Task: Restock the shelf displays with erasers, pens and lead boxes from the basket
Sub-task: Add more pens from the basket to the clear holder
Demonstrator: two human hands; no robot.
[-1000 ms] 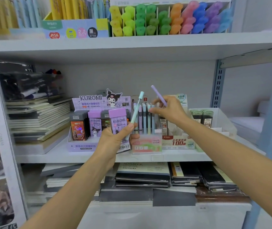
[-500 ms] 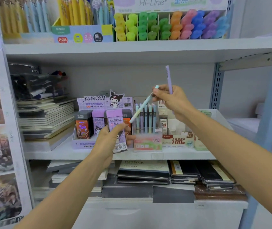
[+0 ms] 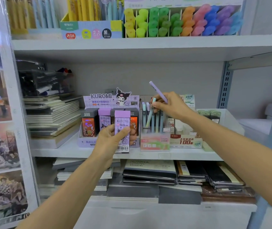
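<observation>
While the left hand (image 3: pixel 110 139) gripped a purple Kuromi lead box (image 3: pixel 122 129), the right hand (image 3: pixel 170 106) held a purple pen (image 3: pixel 158 91) and apparently pinched a teal pen (image 3: pixel 151 114) standing in the Fruit Soda display (image 3: pixel 155 142).

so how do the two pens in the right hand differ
The purple pen sticks up and left above the right hand; the mint pen slants down into the Fruit Soda box. The purple pen is one colour; the mint pen fades to yellow-green lower down. Both are slim and held by that hand.
</observation>
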